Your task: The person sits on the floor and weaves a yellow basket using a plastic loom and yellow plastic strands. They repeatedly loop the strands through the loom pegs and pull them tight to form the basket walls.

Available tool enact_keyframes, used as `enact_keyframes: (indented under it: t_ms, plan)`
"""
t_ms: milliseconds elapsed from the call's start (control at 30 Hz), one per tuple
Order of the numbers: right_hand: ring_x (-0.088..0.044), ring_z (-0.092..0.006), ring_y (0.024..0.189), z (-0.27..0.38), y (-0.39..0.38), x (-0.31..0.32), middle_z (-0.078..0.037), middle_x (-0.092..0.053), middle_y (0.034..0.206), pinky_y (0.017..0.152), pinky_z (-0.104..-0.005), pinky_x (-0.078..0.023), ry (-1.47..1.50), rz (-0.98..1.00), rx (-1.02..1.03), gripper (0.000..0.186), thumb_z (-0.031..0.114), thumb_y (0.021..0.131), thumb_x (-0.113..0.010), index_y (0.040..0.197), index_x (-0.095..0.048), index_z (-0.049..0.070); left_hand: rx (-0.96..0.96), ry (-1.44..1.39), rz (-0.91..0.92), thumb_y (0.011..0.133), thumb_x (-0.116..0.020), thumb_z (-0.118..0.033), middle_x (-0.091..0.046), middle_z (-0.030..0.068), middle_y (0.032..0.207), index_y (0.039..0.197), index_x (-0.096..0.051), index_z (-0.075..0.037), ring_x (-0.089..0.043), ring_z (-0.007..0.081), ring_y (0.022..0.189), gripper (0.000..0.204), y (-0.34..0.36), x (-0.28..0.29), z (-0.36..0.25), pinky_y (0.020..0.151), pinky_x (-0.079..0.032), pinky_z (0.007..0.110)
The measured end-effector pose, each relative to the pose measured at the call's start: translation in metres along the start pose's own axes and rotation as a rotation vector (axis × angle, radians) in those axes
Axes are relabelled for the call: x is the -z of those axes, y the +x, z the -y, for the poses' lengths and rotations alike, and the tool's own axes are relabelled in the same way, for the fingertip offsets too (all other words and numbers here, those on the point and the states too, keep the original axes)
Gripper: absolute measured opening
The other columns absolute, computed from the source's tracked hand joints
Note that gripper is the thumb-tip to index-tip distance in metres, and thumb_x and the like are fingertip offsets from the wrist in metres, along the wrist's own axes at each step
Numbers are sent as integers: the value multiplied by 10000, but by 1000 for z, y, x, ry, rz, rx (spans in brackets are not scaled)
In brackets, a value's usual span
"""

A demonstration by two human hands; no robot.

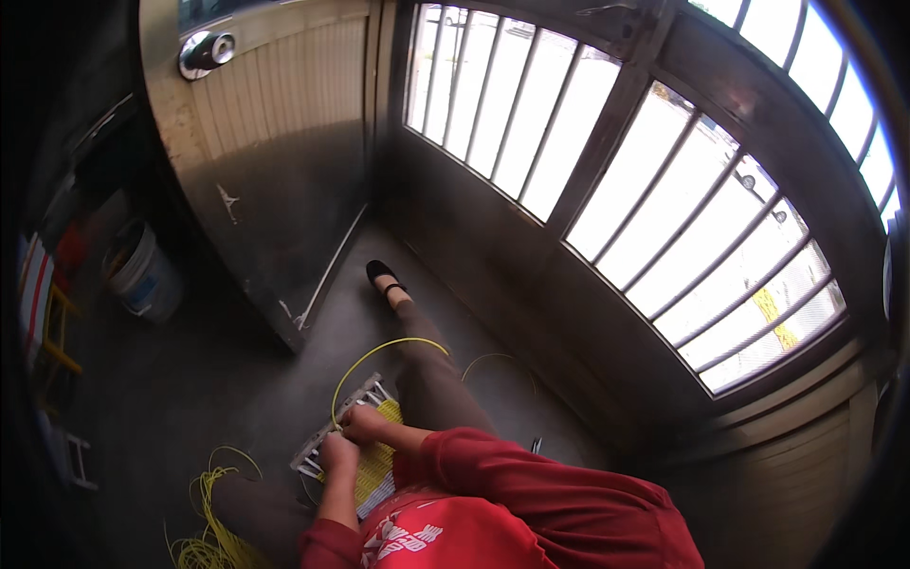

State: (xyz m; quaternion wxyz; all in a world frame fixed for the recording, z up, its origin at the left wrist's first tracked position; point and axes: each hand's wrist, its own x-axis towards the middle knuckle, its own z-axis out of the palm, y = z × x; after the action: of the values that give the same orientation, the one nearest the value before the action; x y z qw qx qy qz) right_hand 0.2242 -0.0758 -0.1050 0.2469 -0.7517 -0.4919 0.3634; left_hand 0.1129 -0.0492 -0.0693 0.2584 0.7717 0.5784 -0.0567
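Across my lap lies a small pale frame [373, 383] with white strands or bars at its end, and a woven yellow panel [377, 465] fills its middle. My left hand [337, 451] and my right hand [362, 424] are close together at the frame's far end. Both are closed around a yellow cord [365, 353], which arches up from between them and over my right leg. The fingertips are small and partly hidden, so the exact grip does not show. White weaving shows at the panel's near edge by my red shirt.
A tangle of yellow cord [213, 545] hangs by my left leg. The metal door [275, 142] stands ajar ahead, beside barred windows [701, 228]. On the left are a white bucket [142, 275] and a yellow-legged stool or rack [62, 332]. My right leg stretches forward.
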Motion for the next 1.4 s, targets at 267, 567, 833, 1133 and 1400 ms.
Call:
enact_keyframes:
  t_ms: [267, 567, 833, 1133, 1400]
  plan:
    - [-626, -298, 666, -12, 5, -7, -148, -638, 703, 639, -391, -494, 24, -44, 20, 209, 253, 645, -628, 745, -681, 78, 274, -796, 238, 792, -471, -36, -526, 112, 502, 819, -639, -21, -472, 203, 341, 171, 17, -15, 16, 317, -324, 344]
    - [-636, -311, 751, -4, 5, 0, -173, -649, 795, 702, -397, -496, 23, 32, -39, 219, 193, 657, -602, 815, -682, 64, 228, -442, -4, 806, -483, -120, -624, 180, 652, 778, -644, 9, -615, 265, 535, 208, 43, -43, 25, 473, -472, 412]
    - [-626, -304, 787, -56, 40, -30, -152, -656, 876, 743, -399, -489, -556, 139, 248, 312, 293, 675, -608, 870, -675, 59, -150, -255, -188, 809, -515, -200, -625, 215, 872, 831, -652, -60, -600, 398, 828, 197, 48, -50, 25, 695, -476, 458]
    - [-527, -127, 457, -12, 12, 2, -46, -581, 553, 441, -282, -425, 169, 142, -108, 112, 125, 727, -607, 706, -629, 17, 122, -694, -285, 723, -620, -76, -586, 31, 547, 726, -649, -26, -526, 119, 435, 58, 46, -35, 39, 439, -433, 303]
    - [-649, -262, 655, -8, 5, 1, -152, -660, 747, 647, -349, -517, 24, 48, -41, 233, 261, 708, -602, 796, -691, 65, -115, -510, -194, 689, -600, -138, -662, 164, 834, 923, -671, -70, -646, 286, 812, 254, 41, -26, 25, 726, -495, 357]
